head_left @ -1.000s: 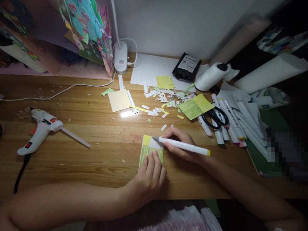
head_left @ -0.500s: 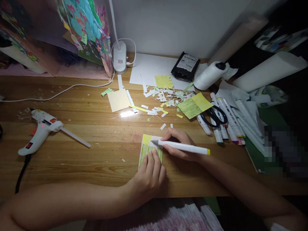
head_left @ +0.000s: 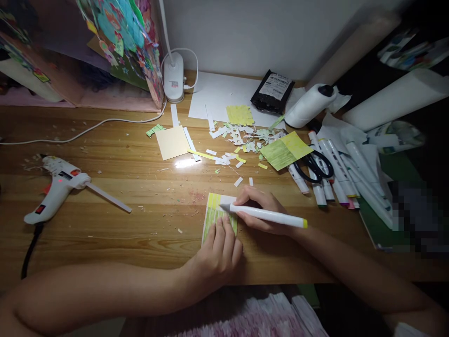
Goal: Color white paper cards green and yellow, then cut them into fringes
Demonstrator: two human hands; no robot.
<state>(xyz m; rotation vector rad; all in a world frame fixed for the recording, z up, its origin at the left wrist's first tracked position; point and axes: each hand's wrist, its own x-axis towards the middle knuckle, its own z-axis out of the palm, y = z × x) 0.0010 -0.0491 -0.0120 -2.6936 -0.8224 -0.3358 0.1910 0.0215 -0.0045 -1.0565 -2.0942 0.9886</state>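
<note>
A small paper square (head_left: 214, 201) lies near the table's front edge, with yellow stripes along its top and green stripes below. Part of its upper right is still white. My left hand (head_left: 221, 245) rests on its lower part, fingers stretched out and hiding some of the green. In my right hand (head_left: 261, 208) is a white marker (head_left: 270, 214) with a yellow end, gripped between thumb and fingers. Its grey tip touches the paper beside the yellow stripes. A finished-looking square (head_left: 286, 150), half green and half yellow, lies beyond on black-handled scissors (head_left: 317, 166).
A glue gun (head_left: 58, 189) with a glue stick lies at left. Paper scraps (head_left: 242, 135) and a cream square (head_left: 171, 142) are spread beyond my hands. Several markers (head_left: 333, 164) lie at right. A lamp base (head_left: 174, 77) and black packet (head_left: 272, 91) stand at the back.
The yellow colouring on the paper square seems slightly wider near the marker tip. Both hands keep nearly the same place; the camera view has shifted a little.
</note>
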